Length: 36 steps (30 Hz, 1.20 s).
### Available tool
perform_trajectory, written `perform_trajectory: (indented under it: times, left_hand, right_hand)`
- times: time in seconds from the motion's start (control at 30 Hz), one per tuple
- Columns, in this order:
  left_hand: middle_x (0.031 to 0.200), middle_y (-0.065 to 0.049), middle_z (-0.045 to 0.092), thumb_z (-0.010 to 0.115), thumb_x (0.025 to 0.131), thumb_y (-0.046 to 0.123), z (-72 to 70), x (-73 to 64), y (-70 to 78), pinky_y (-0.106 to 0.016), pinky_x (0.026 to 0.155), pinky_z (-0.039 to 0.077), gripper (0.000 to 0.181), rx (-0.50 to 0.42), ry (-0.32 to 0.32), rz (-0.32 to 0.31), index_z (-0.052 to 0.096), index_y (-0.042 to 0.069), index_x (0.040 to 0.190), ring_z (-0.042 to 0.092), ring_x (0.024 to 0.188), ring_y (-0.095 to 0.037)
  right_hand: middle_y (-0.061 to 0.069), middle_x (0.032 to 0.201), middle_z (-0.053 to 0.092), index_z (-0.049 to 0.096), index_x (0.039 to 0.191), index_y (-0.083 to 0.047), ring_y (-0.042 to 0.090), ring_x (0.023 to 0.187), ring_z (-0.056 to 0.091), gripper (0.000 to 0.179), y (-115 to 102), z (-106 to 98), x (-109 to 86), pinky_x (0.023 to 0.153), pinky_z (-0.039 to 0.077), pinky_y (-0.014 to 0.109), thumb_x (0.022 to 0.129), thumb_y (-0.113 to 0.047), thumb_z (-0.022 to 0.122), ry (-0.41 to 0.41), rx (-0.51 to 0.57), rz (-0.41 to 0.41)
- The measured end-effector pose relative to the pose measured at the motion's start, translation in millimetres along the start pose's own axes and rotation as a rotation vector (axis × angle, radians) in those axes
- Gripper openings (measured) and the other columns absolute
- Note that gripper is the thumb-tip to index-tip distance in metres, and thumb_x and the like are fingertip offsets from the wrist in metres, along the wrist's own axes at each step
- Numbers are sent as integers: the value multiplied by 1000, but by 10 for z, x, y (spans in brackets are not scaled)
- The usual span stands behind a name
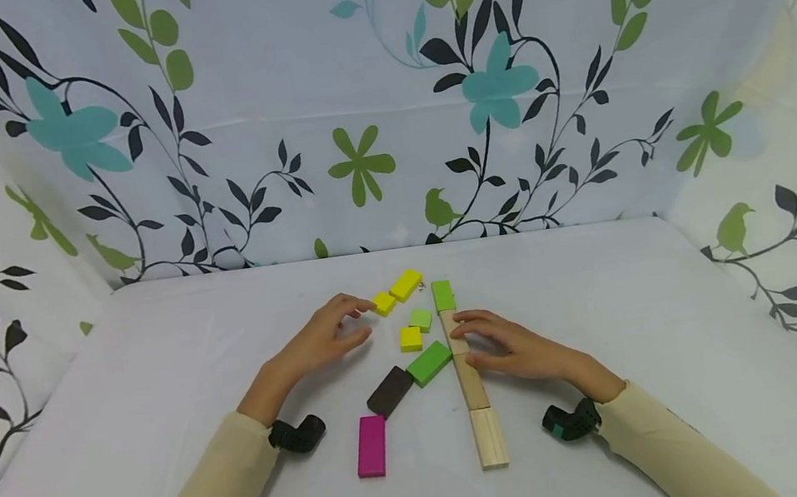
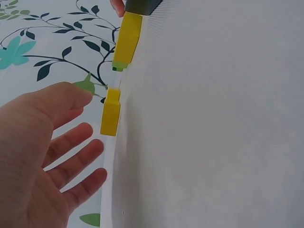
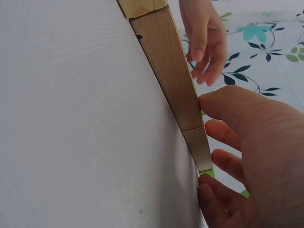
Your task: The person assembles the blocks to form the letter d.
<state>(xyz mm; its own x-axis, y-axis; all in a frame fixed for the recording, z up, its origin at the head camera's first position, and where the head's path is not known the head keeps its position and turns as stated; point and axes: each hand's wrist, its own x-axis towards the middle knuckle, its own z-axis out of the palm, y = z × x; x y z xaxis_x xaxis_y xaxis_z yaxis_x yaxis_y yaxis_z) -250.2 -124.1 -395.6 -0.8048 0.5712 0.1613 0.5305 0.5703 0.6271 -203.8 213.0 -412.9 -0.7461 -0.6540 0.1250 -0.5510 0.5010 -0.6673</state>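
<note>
My left hand (image 1: 322, 334) hovers at the left with fingers loosely spread, its fingertips right at a small yellow block (image 1: 384, 304). A longer yellow block (image 1: 407, 284) lies just beyond. My right hand (image 1: 525, 347) reaches in from the right, relaxed fingertips along the edge of a straight row. That row runs from a green block (image 1: 442, 295) at the far end through wooden blocks (image 1: 472, 383) to a pale wooden block (image 1: 489, 438) nearest me. In the right wrist view, thumb and fingers lie beside the wooden blocks (image 3: 168, 71). The left wrist view shows bare left fingers near yellow blocks (image 2: 110, 116).
Left of the row, a green block (image 1: 430, 363), a dark brown block (image 1: 390, 391) and a magenta block (image 1: 371, 447) form a slanting line. A yellow block (image 1: 410, 338) touches a light green block (image 1: 420, 319). Patterned cloth (image 1: 260, 115) stands behind the white table (image 1: 599, 281).
</note>
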Motion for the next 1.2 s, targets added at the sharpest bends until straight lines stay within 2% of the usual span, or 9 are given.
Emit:
perform_trajectory:
  times: [0.13,0.27,0.6,0.93,1.2]
  left_hand:
    - [127,-14,54,64,94,15,13,90,10,-49,102,43,38,35,22,20,58,5,130,52,118,-31]
    - [129,-14,52,64,93,12,48,191,-10,-50,106,40,37,26,38,31,58,6,129,49,122,-33]
    - [133,-15,47,64,94,17,91,375,36,-48,104,43,45,3,-27,-19,53,7,136,50,121,-32]
    - [134,-16,48,63,95,22,138,534,58,-46,103,44,50,83,-71,-62,48,6,140,51,120,-32]
    - [132,-15,53,63,94,26,174,638,54,-47,105,41,47,164,-86,-84,53,9,137,51,119,-31]
  right_hand:
    - [9,153,36,54,134,-14,31,143,29,41,14,2,5,113,26,56,97,-27,62,-7,8,7]
    - [10,153,36,54,134,-14,32,144,29,40,35,11,3,113,25,57,97,-25,62,-7,20,6]
    - [8,154,34,53,135,-17,31,144,28,40,41,3,-4,114,25,56,97,-28,61,-15,20,20]
    - [9,154,34,54,135,-17,32,144,28,41,19,-3,11,114,25,57,97,-30,60,-18,16,39]
    - [8,154,35,54,135,-17,31,144,28,40,40,11,12,114,26,56,97,-29,61,-12,17,29]
